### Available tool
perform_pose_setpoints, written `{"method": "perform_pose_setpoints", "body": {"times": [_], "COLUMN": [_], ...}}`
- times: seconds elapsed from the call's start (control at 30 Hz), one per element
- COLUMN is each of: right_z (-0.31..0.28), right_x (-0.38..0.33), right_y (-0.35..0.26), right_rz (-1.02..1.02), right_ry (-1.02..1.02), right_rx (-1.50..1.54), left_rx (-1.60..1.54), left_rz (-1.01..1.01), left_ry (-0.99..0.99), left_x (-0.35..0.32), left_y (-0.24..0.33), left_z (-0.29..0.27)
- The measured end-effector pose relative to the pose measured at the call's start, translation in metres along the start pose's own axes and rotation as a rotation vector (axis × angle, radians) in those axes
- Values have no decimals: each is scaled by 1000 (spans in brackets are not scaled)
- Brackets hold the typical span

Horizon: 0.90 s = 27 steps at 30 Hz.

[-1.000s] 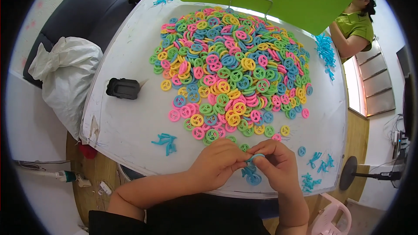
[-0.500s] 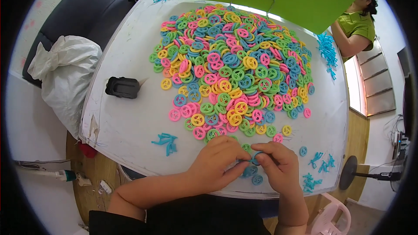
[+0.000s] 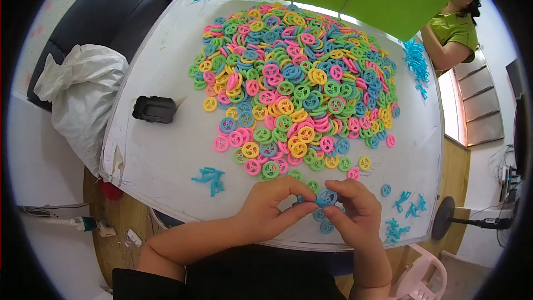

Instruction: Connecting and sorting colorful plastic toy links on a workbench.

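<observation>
Blue wheel (image 3: 326,197) in right hand (image 3: 358,212), pinched at rim. Blue piece (image 3: 300,199) in left hand (image 3: 269,209), narrow pinch.

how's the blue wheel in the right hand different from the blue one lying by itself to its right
The held wheel is pinched by the right hand, while the loose wheel lies untouched on the table. The held wheel looks larger in the picture; the loose wheel looks smaller. Both are round, blue and spoked.
</observation>
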State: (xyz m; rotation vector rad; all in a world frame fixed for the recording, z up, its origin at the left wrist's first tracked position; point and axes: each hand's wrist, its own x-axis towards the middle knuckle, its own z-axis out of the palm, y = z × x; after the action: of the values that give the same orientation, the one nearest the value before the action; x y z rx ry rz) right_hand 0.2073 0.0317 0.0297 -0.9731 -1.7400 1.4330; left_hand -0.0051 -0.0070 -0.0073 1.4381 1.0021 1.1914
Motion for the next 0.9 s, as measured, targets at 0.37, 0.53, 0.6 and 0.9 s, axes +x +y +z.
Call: {"method": "perform_pose_setpoints", "body": {"times": [0.37, 0.53, 0.6, 0.9], "right_z": [-4, 0, 1, 1], "right_x": [-1, 5, 0, -6], "right_y": [2, -7, -10, -6], "right_rz": [-59, -356, -462, 308], "right_ry": [-17, 7, 63, 118], "right_rx": [-171, -599, -667, 264], "left_rx": [-239, -210, -185, 40], "left_rz": [-167, -162, -135, 110], "left_ry": [11, 19, 17, 13], "left_x": [0, 0, -2, 3], "left_y": [3, -1, -4, -3], "left_z": [1, 3, 3, 2]}}
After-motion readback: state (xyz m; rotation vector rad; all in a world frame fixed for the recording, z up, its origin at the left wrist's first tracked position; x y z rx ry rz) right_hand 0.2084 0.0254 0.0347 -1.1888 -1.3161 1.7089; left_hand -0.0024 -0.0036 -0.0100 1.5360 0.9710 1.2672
